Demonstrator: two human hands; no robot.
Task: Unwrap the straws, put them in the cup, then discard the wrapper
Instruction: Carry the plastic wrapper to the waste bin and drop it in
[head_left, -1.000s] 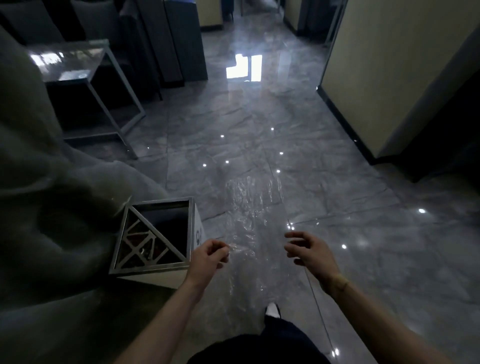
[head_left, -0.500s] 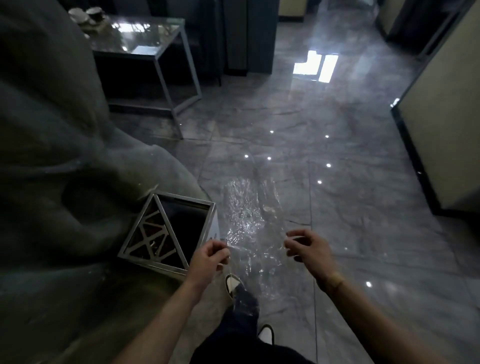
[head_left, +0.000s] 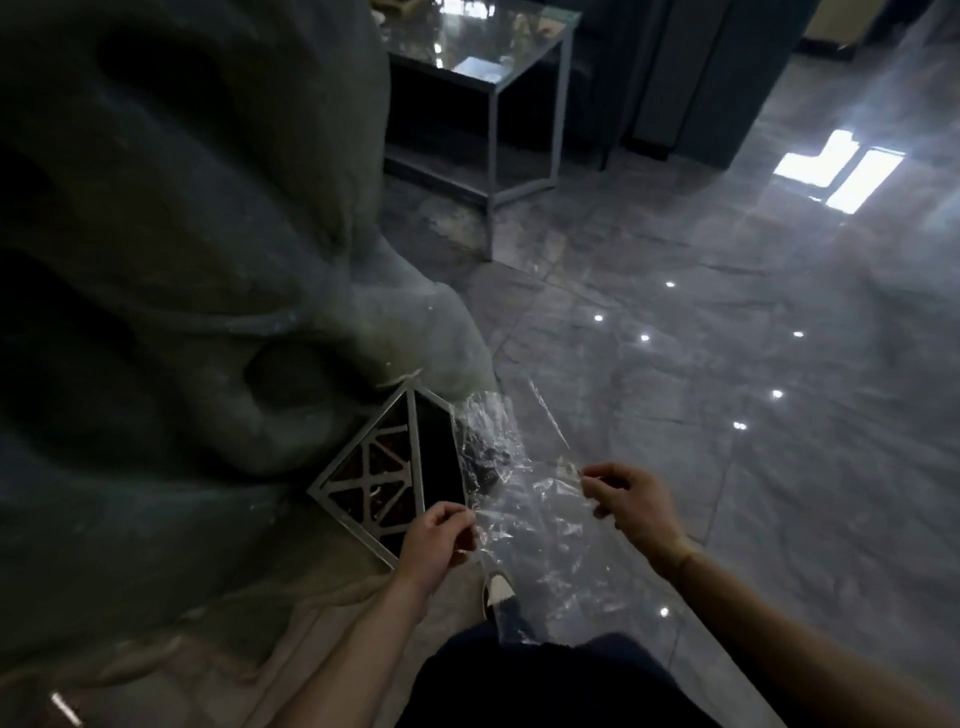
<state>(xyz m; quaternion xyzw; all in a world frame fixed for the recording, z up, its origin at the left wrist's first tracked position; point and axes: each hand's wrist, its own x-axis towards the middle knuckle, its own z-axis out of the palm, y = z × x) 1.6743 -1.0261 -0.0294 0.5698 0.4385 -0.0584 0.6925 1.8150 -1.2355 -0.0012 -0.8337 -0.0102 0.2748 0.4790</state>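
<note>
Since half a second earlier, the square metal-framed bin (head_left: 410, 467) had come closer, just under the left hand (head_left: 434, 545). Both hands pinched the clear crinkled plastic wrapper (head_left: 524, 499) taut between them, the right hand (head_left: 631, 501) holding its other edge with clenched fingers (head_left: 597, 475). Light film could drift or cling on release, landing on the glossy grey floor (head_left: 727, 415) beside the bin.

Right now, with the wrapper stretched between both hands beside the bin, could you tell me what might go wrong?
1. The wrapper is a wide, limp sheet, and the bin has only a narrow open slot next to a metal lattice, so it may catch or drape over the rim.
2. The left hand and right hand hold only its edges; it could slip onto the glossy floor.
</note>
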